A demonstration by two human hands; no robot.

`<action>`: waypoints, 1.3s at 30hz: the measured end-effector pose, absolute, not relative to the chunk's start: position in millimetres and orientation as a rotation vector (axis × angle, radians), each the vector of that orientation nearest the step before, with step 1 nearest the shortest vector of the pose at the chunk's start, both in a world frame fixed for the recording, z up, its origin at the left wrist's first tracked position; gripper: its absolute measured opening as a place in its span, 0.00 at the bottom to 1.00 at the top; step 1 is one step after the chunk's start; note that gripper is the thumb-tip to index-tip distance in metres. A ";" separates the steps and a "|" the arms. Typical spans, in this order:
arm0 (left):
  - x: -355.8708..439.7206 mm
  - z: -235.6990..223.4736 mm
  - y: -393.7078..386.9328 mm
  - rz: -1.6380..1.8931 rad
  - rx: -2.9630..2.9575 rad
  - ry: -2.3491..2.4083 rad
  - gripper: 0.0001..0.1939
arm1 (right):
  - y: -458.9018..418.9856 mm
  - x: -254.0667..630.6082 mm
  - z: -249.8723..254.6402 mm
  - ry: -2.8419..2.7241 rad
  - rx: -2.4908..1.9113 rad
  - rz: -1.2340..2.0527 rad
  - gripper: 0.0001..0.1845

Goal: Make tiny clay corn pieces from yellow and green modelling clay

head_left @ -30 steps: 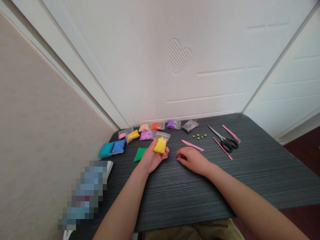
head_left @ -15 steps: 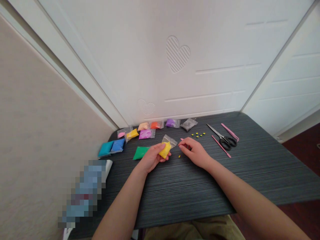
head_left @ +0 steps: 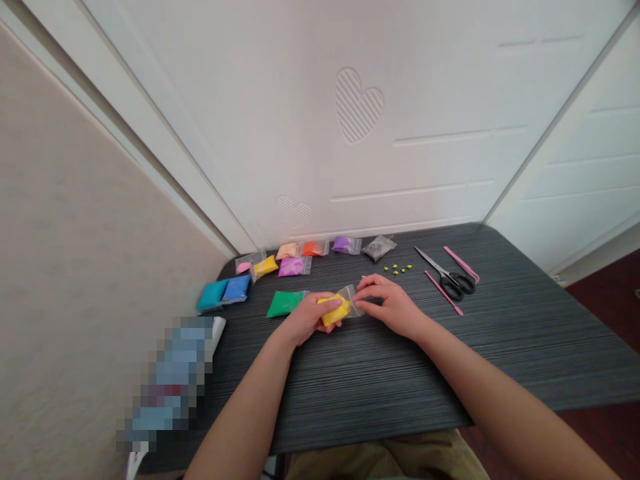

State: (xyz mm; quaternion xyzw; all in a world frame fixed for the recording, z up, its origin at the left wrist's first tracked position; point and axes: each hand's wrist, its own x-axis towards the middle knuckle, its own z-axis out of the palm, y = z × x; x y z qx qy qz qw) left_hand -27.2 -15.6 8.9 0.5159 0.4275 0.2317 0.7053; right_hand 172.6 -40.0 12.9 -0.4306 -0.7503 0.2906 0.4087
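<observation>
My left hand is closed around a small zip bag of yellow clay, its thumb lying across the top. The bag's clear mouth points right, toward my right hand. The fingertips of that hand are bent at the bag's clear edge and appear to pinch it, thumb below and index finger above. A pink stick is mostly hidden behind the right fingers. Just left of my left hand lies a bag of green clay, partly covered by it.
Several tiny yellow-green pieces lie beyond my right hand. Scissors, a pink tool and another pink tool rest at right. Bags of coloured clay, including purple and blue, line the back and left of the dark table.
The yellow bag has turned and dropped slightly, its mouth now reaching my right hand. My right fingers have come to its edge. A small yellow bit on the table is now hidden.
</observation>
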 end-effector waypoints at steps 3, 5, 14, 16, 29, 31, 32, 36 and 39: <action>-26.7 9.3 -15.8 0.499 1.168 0.954 0.14 | -40.2 172.7 11.8 -1.947 -1.072 0.731 0.10; -26.1 9.8 -16.4 0.487 1.195 0.950 0.14 | -40.1 172.1 11.1 -1.985 -1.047 0.726 0.11; -26.3 9.8 -17.2 0.464 1.301 0.923 0.14 | -42.5 164.7 8.3 -2.017 -1.010 0.777 0.07; -26.5 9.1 -16.8 0.472 1.282 0.925 0.13 | -43.8 162.2 8.2 -1.977 -1.013 0.816 0.06; -41.3 4.5 -0.4 0.841 0.935 0.833 0.10 | -32.8 185.8 14.8 -1.749 -1.146 0.742 0.10; -44.3 5.4 2.3 0.931 0.892 0.814 0.10 | -35.4 182.1 11.0 -1.966 -1.149 0.625 0.10; -45.3 5.9 3.0 0.959 0.874 0.805 0.10 | -37.0 179.8 9.3 -2.080 -1.149 0.556 0.10; -45.4 7.0 2.7 0.996 0.827 0.776 0.10 | -40.9 176.0 5.7 -2.370 -1.189 0.385 0.12; -44.0 6.4 1.9 0.995 0.813 0.769 0.10 | -40.4 179.2 5.3 -2.439 -1.184 0.387 0.12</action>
